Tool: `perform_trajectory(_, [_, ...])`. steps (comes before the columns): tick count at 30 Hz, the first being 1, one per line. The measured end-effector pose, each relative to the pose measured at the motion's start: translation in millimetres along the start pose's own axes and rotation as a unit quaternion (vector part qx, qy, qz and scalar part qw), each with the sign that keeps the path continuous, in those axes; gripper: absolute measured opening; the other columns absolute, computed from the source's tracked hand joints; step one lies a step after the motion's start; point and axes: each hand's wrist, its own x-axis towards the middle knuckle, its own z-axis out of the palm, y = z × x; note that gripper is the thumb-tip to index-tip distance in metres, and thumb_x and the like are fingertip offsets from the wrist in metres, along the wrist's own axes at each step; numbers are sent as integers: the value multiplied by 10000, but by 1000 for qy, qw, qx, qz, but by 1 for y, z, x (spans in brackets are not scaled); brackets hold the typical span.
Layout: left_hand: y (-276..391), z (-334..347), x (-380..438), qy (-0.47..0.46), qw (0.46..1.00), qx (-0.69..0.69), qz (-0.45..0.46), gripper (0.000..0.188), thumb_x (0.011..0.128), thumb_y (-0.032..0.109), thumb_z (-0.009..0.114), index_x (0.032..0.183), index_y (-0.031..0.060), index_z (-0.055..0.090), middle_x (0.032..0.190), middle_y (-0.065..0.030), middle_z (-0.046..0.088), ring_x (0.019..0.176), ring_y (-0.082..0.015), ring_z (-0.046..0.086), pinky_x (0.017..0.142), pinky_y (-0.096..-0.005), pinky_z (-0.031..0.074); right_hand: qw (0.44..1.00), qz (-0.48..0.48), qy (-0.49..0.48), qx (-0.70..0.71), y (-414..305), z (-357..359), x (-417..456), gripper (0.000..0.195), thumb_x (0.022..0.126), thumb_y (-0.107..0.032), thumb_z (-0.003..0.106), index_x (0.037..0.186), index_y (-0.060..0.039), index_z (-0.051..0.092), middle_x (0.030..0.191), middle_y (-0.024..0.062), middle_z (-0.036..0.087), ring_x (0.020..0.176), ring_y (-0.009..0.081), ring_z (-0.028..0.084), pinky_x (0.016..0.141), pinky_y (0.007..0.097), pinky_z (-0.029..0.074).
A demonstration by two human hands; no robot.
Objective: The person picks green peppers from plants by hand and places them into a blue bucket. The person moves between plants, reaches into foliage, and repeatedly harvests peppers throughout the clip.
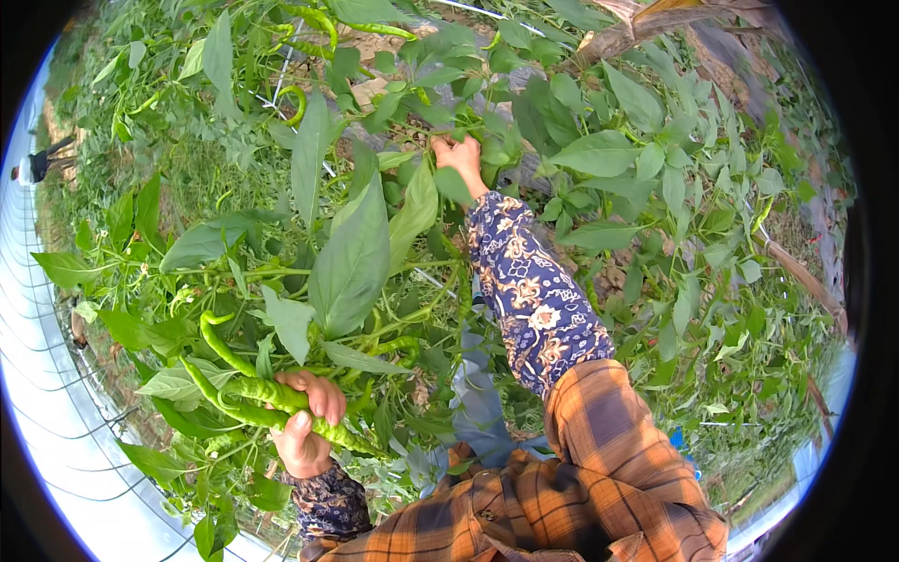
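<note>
Several long green chili peppers lie bunched in my left hand, thumb on one side and fingers on the other. Their curved stems point up and left, among leaves of a pepper plant. My right hand is stretched forward into the foliage, its fingers bent inward at a thin green stem. Leaves cover its fingertips, so what they touch cannot be made out. Close to it on the left, a curled green pepper hangs on a plant.
White cords or thin poles run through the plants. A dry brown stalk crosses the top right. The pale greenhouse wall with dark ribs curves along the left. Another person is far off at the left edge.
</note>
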Motion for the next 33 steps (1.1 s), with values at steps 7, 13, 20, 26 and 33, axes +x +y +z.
perform_trajectory(7, [3,-2,-4,3,1000,23,6,370,826,218,712,1069,57,483,778,-52,499,592,-168,494,527,-316,393,968,195,-143,60,-58,-57,-18,428,886,-272,613,1157,60,602,1052,94,677,972,215,591,853,370,459])
perform_trajectory(13, [4,2,-3,24,1000,13,-1,358,821,209,707,1056,53,485,812,-56,497,651,-168,497,590,-320,398,945,111,-238,193,-84,-133,-34,184,987,-191,518,1017,-42,621,1064,60,681,994,157,601,837,341,473])
perform_trajectory(20, [1,0,-4,16,1000,6,-4,384,778,248,738,974,69,461,853,-77,468,785,-236,520,722,-364,435,900,-113,-180,380,-162,-259,-107,179,1020,-167,446,1029,-17,544,949,125,648,880,179,629,586,226,473])
perform_trajectory(26, [0,-9,-14,-40,995,85,16,483,761,310,768,1038,50,472,1050,-145,533,977,-297,549,864,-416,474,795,-44,-425,430,-259,-227,-214,127,976,-138,541,964,-12,522,811,104,625,635,145,578,547,262,476])
perform_trajectory(33, [1,-21,-19,-24,996,81,-41,492,775,257,758,1096,43,453,923,-112,553,849,-260,554,819,-442,447,819,-248,-385,345,-285,-151,-244,139,913,-128,614,878,-15,540,838,118,601,706,203,589,590,322,466])
